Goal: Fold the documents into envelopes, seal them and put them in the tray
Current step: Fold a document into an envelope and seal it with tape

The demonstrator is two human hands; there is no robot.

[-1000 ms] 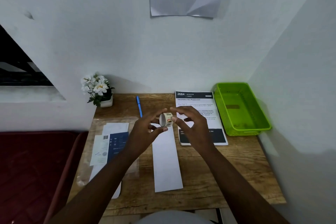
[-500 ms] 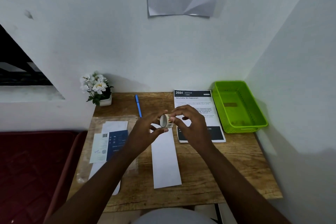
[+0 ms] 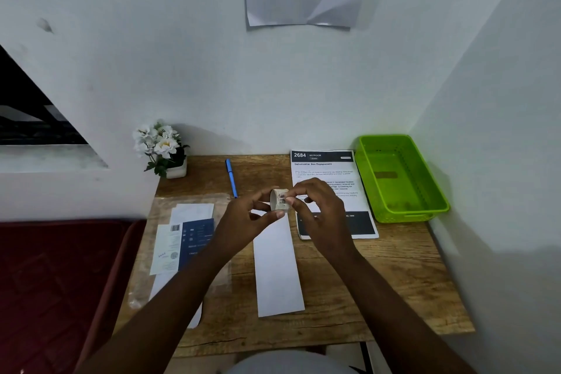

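Observation:
A small roll of stickers (image 3: pixel 278 199) is held above the desk between both hands. My left hand (image 3: pixel 243 220) grips the roll with thumb and fingers. My right hand (image 3: pixel 318 212) pinches at the roll's outer face with its fingertips. Below the hands lies a long white envelope (image 3: pixel 277 267), lengthwise on the wooden desk (image 3: pixel 379 276). A printed document (image 3: pixel 326 167) with a black header lies behind my right hand, partly hidden by it. The green tray (image 3: pixel 403 179) stands at the back right.
A clear plastic pack with envelopes and a blue card (image 3: pixel 185 240) lies at the left. A blue pen (image 3: pixel 231 177) and a small pot of white flowers (image 3: pixel 162 147) stand near the back wall. A red surface (image 3: pixel 54 288) borders the desk's left side.
The hands have stayed close together on the roll; my right fingertips have shifted onto its outer face. The view has drifted slightly.

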